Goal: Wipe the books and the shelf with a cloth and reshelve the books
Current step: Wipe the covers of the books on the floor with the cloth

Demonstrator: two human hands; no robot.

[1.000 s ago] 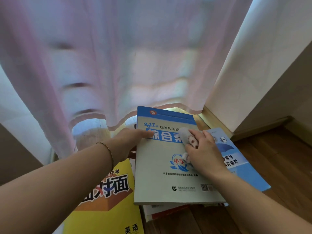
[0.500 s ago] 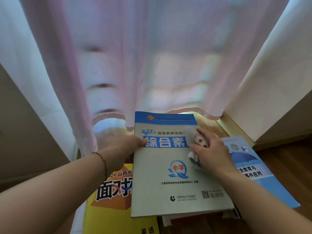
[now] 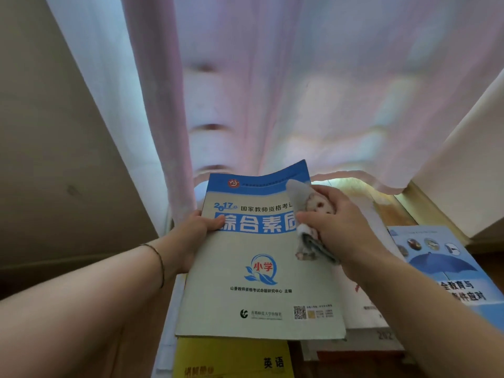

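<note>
Head view, looking down over both forearms: your left hand (image 3: 195, 236) grips the grey-and-blue exam book (image 3: 261, 266) at its left edge, thumb curled onto the cover beside the blue title band and the other fingers hidden beneath, so the book is lifted clear of the stack below and tilts with its top edge away from you. Your right hand (image 3: 346, 227) is closed around a bunched cloth (image 3: 308, 214), the fingers curled over it and pressing it against the cover at the upper right, by the far end of the title band. The book's long axis runs from you toward the pale curtain (image 3: 300, 91), and the cloth sits near the far right corner, so most of the unwiped-looking cover lies toward you and to the left of the wiping fingers. That points, as a judgement, to a stroke drawn down or across the cover with the right hand while the left steadies the spine side. Beneath the lifted book lie a yellow book (image 3: 234, 358), a white book (image 3: 362, 301) and, further right, a blue umbrella-cover book (image 3: 447, 271) on the wooden floor (image 3: 488, 271). No shelf is in view.
</note>
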